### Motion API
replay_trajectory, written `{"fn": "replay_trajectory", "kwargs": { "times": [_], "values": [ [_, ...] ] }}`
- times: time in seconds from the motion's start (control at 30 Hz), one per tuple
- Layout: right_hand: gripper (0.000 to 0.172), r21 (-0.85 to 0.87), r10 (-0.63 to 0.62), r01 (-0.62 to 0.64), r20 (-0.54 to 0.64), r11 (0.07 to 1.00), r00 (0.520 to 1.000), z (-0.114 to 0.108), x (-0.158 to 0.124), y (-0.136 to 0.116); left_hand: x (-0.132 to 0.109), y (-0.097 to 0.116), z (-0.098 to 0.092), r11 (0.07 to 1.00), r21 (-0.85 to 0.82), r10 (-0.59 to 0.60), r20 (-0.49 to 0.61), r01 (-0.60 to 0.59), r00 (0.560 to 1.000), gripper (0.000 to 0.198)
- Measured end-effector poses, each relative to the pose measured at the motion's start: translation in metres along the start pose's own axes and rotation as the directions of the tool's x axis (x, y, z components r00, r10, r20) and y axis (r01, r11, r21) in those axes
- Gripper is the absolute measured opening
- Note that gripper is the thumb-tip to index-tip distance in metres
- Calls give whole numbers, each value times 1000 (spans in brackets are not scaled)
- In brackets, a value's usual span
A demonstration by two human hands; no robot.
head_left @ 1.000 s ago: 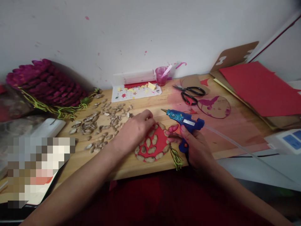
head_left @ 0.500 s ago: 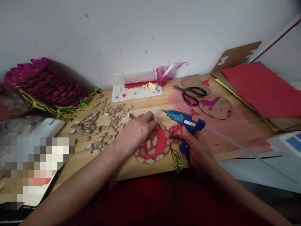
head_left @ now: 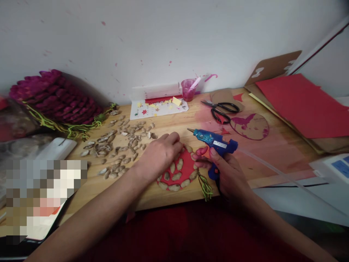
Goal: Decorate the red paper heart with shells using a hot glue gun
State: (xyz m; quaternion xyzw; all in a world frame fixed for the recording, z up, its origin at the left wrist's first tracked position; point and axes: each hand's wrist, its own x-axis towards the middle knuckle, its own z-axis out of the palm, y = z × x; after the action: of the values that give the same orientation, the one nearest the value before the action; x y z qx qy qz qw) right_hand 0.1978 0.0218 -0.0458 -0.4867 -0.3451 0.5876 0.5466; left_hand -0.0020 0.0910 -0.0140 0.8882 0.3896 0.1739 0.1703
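Note:
My left hand (head_left: 163, 154) reaches over the upper left of a round red disc (head_left: 188, 162), its fingers curled down and closed at the edge. What lies under the fingertips is hidden. Peanuts (head_left: 174, 187) in their shells line the disc's rim, and several more sit inside it. My right hand (head_left: 227, 169) is wrapped round a blue glue gun (head_left: 214, 140), with its nozzle pointing left above the disc. Fingers of that hand are by the orange trigger and close to the disc's right edge. A green and dark tassel (head_left: 205, 188) hangs at the lower right.
Loose peanuts and shells (head_left: 120, 147) spread on the left. Behind are a star-strewn sheet (head_left: 141, 112), a pink cup (head_left: 188, 90), scissors (head_left: 227, 107) and a painted cardboard disc (head_left: 252, 127). Red sheets (head_left: 302, 105) lie right; a magenta layered piece (head_left: 57, 98) stands left.
The view has shifted very slightly. Both hands, the glue gun and the disc stay in nearly the same places.

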Motion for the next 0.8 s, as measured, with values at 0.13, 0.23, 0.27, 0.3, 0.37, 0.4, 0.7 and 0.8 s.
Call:
{"fn": "replay_trajectory", "kwargs": {
  "times": [0.13, 0.23, 0.27, 0.3, 0.37, 0.4, 0.7, 0.8],
  "values": [
    [21, 36, 12, -11, -5, 999, 1000, -1, 0, 1, -3, -4, -1, 992, -127, -7, -25, 4, 1000, 19],
    [21, 56, 17, -16, -9, 998, 1000, 0, 0, -1, -6, -11, -3, 986, -167, -38, -52, 29, 998, 24],
    [21, 53, 16, -15, -10, 998, 1000, 1, -1, -1, -7, -13, -3, 988, -154, -41, -61, 31, 997, 25],
    [22, 46, 16, -15, -11, 999, 1000, 1, -1, -2, -7, -15, -3, 990, -136, -35, -70, 26, 997, 25],
    [22, 40, 16, -15, -12, 999, 1000, 1, -1, -2, -7, -18, -3, 995, -101, -19, -75, 12, 997, 23],
    [21, 46, 17, -16, -11, 999, 1000, 1, -1, -2, -6, -18, -2, 996, -88, -12, -80, 5, 997, 23],
    [19, 114, 40, -39, -7, 993, 999, 1, -1, -2, -4, -13, 2, 995, 87, 51, -67, -46, 996, 18],
    [20, 123, 45, -42, -19, 991, 999, 2, -1, -2, -3, -11, 4, 991, 128, 56, -59, -48, 997, 19]
  ]
}}
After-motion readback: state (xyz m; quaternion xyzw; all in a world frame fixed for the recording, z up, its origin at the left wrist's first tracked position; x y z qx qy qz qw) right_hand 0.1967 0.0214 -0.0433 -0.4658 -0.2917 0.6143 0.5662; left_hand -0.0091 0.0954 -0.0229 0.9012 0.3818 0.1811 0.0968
